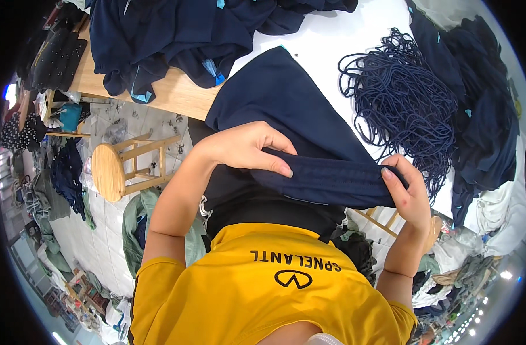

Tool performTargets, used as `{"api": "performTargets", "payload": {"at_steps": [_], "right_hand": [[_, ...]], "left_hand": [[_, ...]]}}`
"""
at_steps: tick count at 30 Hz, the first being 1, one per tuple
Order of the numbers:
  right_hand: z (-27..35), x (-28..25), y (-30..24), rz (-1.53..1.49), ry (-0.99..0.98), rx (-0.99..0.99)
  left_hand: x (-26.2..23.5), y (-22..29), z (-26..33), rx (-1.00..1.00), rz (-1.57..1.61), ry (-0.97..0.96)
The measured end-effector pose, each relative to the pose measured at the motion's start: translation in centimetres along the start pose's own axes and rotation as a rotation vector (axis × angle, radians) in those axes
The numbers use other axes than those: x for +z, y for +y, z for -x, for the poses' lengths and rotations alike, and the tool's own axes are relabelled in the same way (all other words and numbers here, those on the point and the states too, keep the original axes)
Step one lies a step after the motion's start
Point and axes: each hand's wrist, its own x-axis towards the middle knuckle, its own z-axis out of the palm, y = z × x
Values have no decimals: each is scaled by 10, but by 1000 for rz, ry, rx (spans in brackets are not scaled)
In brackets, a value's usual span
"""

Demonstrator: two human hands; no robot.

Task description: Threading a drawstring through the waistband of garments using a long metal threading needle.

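Observation:
A navy garment [286, 98] lies partly on the table, and its near end hangs over the edge toward my lap. That end is a wide band with rows of stitching [337, 178], stretched sideways between my hands. My left hand [248, 146] grips the band's left part, thumb on top and the fingers mostly tucked behind the cloth. At the right end, my right hand [409, 192] pinches the band between thumb and fingers. A tangled heap of navy cords [398, 92] lies on the table just beyond my right hand.
Navy garments with light-blue tags [171, 34] are piled at the far left of the table [185, 95]. More dark cloth [484, 109] is heaped at the right. On the floor to the left stands a wooden stool [108, 172], near green cloth [137, 230].

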Motion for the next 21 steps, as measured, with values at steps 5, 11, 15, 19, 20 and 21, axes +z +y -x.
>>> {"api": "performTargets", "payload": {"at_steps": [5, 11, 15, 19, 20, 21], "right_hand": [[-2, 3, -10, -1, -67, 86], [-8, 13, -7, -113, -42, -177], [-5, 8, -3, -160, 37, -61], [-5, 15, -5, -32, 141, -101], [-5, 16, -4, -32, 141, -100], [-6, 18, -2, -51, 150, -101]], "left_hand": [[10, -1, -6, 31, -91, -61], [19, 4, -5, 58, -139, -1], [22, -2, -1, 143, -128, 46], [19, -1, 3, 35, -124, 32], [19, -1, 3, 19, -136, 32], [20, -1, 4, 19, -136, 31]]}}
